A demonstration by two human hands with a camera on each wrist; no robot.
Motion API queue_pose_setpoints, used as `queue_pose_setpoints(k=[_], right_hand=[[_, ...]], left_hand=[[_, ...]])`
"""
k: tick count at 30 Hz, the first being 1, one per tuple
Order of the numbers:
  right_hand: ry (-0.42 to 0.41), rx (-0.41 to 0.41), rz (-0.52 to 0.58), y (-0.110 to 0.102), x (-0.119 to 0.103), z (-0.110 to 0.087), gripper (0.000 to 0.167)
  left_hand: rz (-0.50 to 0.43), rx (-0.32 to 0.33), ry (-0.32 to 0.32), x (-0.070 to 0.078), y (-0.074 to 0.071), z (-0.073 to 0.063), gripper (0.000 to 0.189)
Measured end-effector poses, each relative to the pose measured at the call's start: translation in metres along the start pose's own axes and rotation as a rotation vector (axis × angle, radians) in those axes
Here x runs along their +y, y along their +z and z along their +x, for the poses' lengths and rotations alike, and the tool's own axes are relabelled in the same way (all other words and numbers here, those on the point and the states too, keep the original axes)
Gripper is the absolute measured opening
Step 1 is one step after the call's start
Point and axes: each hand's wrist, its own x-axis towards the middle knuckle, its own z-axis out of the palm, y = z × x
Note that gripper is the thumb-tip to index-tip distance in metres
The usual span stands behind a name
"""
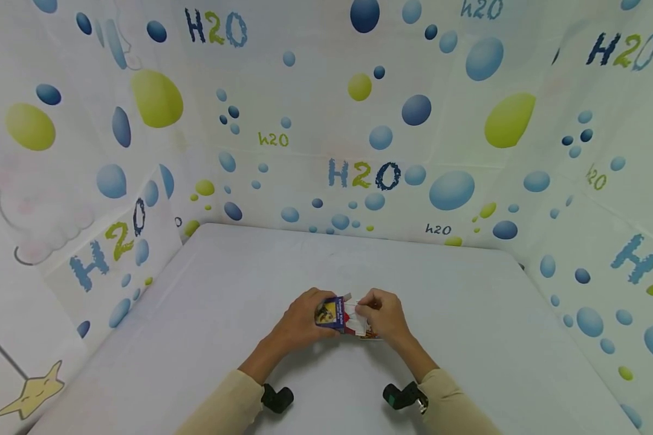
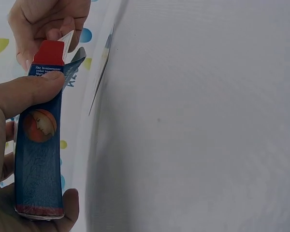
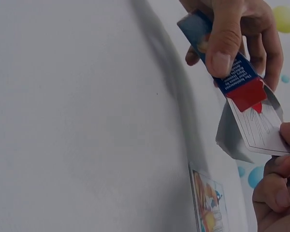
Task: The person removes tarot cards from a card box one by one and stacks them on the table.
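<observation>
My left hand (image 1: 299,323) grips a small blue card box (image 1: 329,314), thumb across its narrow side in the left wrist view. The box's red end flap (image 3: 248,94) stands out at the open end, and a greyish lid flap (image 3: 232,137) hangs beside it. A white card (image 3: 261,130) with thin line drawing and a bit of red sticks out of that end. Thumb and fingers of my right hand (image 1: 385,314) pinch the card's outer edge. Beneath the hands, a colourful picture card (image 3: 210,200) lies on the table.
The white-covered table (image 1: 239,266) stretches out around both hands. Behind it and at the sides hangs a white sheet (image 1: 315,96) printed with blue and green bubbles and H2O lettering. A black wrist camera (image 1: 277,399) sits at the left cuff, another (image 1: 401,396) at the right.
</observation>
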Motion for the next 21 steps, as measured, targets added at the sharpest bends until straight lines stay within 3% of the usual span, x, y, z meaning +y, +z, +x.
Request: queue_pose_setpoints(k=[10,21], right_hand=[[0.03,0.01,0.01,-0.004,0.005,0.001,0.008],[0.073,0.026,0.113,-0.01,0.015,-0.001,0.006]], left_hand=[[0.012,0.007,-0.023,-0.004,0.0,-0.001,0.071],[0.018,0.06,-0.063,-0.008,-0.001,-0.004,0.075]])
